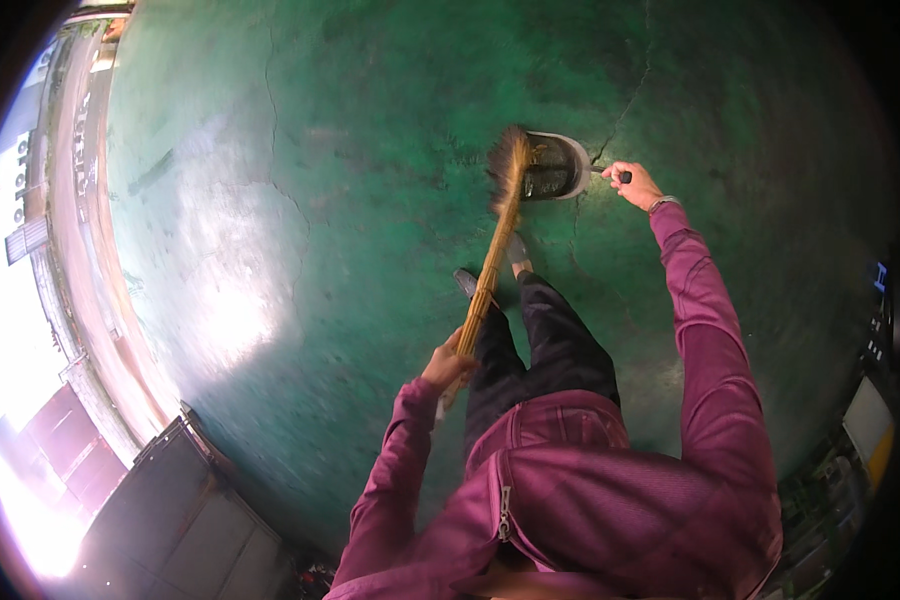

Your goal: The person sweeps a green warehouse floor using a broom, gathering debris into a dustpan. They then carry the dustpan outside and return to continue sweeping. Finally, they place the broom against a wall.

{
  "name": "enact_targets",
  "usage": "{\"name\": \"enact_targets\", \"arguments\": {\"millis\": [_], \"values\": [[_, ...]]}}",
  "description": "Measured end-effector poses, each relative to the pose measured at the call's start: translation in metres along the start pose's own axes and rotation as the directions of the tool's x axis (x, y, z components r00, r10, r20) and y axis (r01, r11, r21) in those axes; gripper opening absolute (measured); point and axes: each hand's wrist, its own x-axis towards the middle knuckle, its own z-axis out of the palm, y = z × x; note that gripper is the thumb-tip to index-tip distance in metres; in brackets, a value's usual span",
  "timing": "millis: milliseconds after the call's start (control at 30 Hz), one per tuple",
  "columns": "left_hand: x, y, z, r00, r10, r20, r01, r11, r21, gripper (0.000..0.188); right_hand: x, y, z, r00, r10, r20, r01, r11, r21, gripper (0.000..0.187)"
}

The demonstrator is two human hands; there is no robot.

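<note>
Left hand (448, 362): grasping the long yellow broom (492, 265) near its lower end, wrapping firmly around the stalk and leaving a pale butt end (445, 405) poking out beneath.

Right hand (635, 185): clasping the short dark handle (625, 177) of the dustpan (580, 165), reaching forward on an extended arm and wearing a wristband (663, 203).

Broom: slanting from the left hand up and slightly rightward, crossing in front of the legs, ending in dark, fanned bristles (505, 165) at the dustpan's open left side — overlapping its edge in this view, without revealing whether touching.

Dustpan: sitting ahead of the feet, between bristles and right hand, opening toward the left, curving a pale rim around a dark interior; showing its contents too dimly to identify.

Shoes (465, 282): standing just below the broom head, pointing forward, flanking the slanting stalk.

Clothing: pairing a purple-red jacket (610, 490) with dark trousers (570, 335), dangling a zip pull (504, 512) at the front.

Floor (370, 190): spreading green all around, running with thin cracks (273, 90), reflecting a white glare (230, 310) on the left.

Margins: lining up grey panels (190, 500) at lower left; brightening beyond into a pale outdoor strip (95, 230) along the left rim.
</note>
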Motion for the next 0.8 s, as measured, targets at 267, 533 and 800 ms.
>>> {"name": "enact_targets", "arguments": {"millis": [267,533,800], "values": [[-0.118,0.025,0.041,0.993,-0.081,-0.085,0.073,0.993,-0.093,0.074,-0.015,0.015,-0.035,0.994,-0.105,-0.010,0.104,0.993,-0.059,0.015],[-0.027,0.028,0.050,0.994,-0.074,-0.079,0.066,0.994,-0.092,0.070,-0.017,0.018,-0.037,0.994,-0.111,-0.014,0.109,0.989,-0.100,0.013],[-0.118,-0.017,0.073,0.993,-0.102,-0.066,0.067,0.913,-0.402,0.075,-0.015,0.021,-0.043,0.968,-0.249,-0.025,0.235,0.939,-0.251,0.013]]}}
